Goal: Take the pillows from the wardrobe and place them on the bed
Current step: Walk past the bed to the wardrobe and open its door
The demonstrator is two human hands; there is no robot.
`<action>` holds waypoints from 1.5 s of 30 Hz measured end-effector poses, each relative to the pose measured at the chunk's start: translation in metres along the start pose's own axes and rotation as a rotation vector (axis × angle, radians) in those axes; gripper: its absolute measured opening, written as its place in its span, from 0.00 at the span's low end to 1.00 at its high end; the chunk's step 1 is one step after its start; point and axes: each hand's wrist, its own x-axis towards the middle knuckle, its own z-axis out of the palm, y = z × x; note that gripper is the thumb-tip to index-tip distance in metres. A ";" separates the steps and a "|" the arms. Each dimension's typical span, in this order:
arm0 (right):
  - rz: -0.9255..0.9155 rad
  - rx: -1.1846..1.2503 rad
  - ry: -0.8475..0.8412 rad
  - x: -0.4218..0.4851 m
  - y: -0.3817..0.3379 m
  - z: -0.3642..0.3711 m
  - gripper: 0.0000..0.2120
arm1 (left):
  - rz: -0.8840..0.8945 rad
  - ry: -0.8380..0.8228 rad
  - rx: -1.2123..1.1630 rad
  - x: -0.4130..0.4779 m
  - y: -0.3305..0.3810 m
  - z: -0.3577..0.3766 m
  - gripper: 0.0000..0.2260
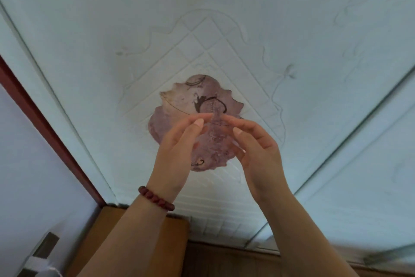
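Both grips hold nothing: the left grip (177,148), with a dark red bead bracelet (156,198) at its wrist, and the right grip (258,153) hover with loosely bent fingers, tips nearly meeting, above the white quilted bed cover (224,41) and its mauve scalloped centre patch (179,101). No pillow or wardrobe shows, so a pillow's long axis and heading cannot be told. Judging by the task, pillows should be light, soft and bulky, best taken by both short ends.

Wood cabinet (176,245) btm left; red-brown trim (45,127) by wall (33,175).
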 end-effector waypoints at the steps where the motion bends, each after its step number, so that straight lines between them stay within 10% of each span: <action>1: -0.001 -0.016 0.019 0.001 -0.001 -0.003 0.10 | 0.006 -0.004 0.011 0.002 -0.001 0.002 0.13; 32: -0.005 -0.144 0.137 0.018 0.008 0.017 0.22 | -0.180 -0.146 0.032 0.035 -0.004 0.014 0.14; 45: 0.000 -0.238 0.043 0.030 0.008 0.026 0.19 | 0.194 0.047 0.363 0.039 0.005 -0.006 0.15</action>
